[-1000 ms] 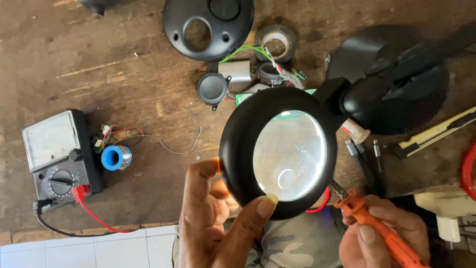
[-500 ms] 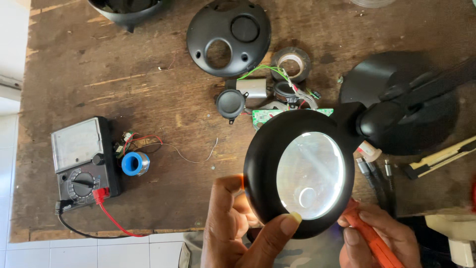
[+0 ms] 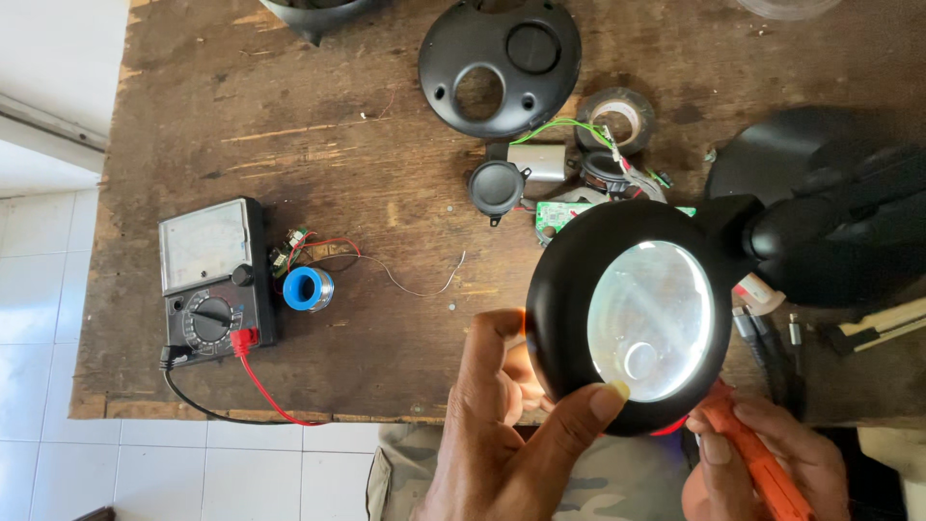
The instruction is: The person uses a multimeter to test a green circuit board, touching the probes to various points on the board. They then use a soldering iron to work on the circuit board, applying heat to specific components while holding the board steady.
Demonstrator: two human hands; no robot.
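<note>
Under the left hand [image 3: 502, 425], whose thumb and fingers pinch its rim, sits a lit magnifier lamp [image 3: 641, 314]; the right hand [image 3: 762, 463] grips an orange tool [image 3: 757, 463] beside it. Loose parts and a circuit board [image 3: 559, 214] lie beyond the hands; work looks mid-way, judging by that.

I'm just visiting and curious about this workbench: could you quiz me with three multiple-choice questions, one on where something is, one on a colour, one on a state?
1. Where does the multimeter lie?
A. left part of the table
B. under the magnifier
C. on the floor

2. What colour is the tool in the right hand?
A. green
B. orange
C. white

3. How is the magnifier lamp?
A. lit
B. dark
C. lying flat, unheld

Answers: 1 A, it sits near the wooden table's left edge. 2 B, its handle is orange. 3 A, its lens glows while the left hand grips the rim.
</note>
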